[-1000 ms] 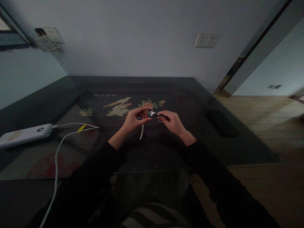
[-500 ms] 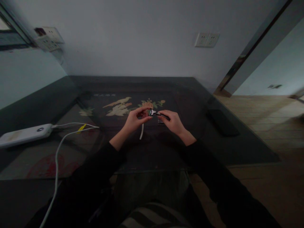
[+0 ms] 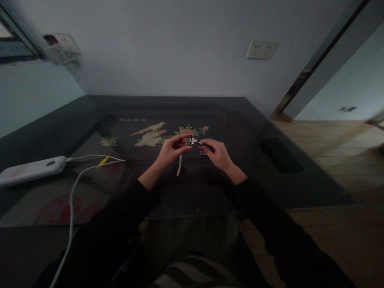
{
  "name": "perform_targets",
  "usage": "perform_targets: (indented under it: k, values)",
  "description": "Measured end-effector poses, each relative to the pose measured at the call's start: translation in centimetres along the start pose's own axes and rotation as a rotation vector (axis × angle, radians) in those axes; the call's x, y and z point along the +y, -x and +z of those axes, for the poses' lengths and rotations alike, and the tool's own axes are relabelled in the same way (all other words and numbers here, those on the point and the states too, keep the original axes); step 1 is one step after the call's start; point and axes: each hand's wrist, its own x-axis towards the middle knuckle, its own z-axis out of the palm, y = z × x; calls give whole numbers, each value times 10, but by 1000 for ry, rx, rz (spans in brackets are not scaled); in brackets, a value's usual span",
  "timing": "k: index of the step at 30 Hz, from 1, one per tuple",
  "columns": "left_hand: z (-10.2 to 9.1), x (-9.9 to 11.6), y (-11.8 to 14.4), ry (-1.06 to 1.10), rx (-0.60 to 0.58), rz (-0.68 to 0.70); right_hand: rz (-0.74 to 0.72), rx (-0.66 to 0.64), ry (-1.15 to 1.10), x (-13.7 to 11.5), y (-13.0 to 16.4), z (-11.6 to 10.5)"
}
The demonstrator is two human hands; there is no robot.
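I see a small dark razor held just above the middle of the desk, its light-coloured head toward my left and its dark handle running off to my right. My right hand is closed around the handle, fingers curled over it. My left hand meets the head end, thumb and forefinger pinched together at that tip; whether they grip the head itself or a small piece on it is too small for me to tell. The two hands nearly touch over the razor.

Just below the left hand a thin white strip lies on the desk, pointing toward me. Close under the right hand's fingers sits a small dark piece that I cannot make out. The desk's dark glass top covers a bird and flower picture just beyond my hands.

Well to the left a white power bank rests on the desk, with a white cable running from it toward me and a yellow tag beside the plug. Off to the right lies a flat black object. On the wall behind is a white double socket.
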Motion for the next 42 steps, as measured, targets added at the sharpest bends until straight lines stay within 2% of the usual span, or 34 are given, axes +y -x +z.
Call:
perform_targets:
  k: [8, 13, 22, 28, 36, 42]
  values:
    - [12, -7, 5, 155, 79, -49, 25, 14, -133, -5, 2, 3]
    - [12, -6, 6, 181, 82, -50, 35, 34, -105, -2, 2, 5]
    - [-4, -1, 0, -69, -22, -13, -20, -74, 20, 8, -2, -8]
    - [-7, -3, -1, -213, -42, 38, -15, -128, 88, 14, -1, -10]
    - [1, -2, 0, 1, -27, -67, 12, -44, 13, 10, -1, -5]
    - [3, -5, 0, 112, -18, -124, 17, -30, -1, 9, -1, -5]
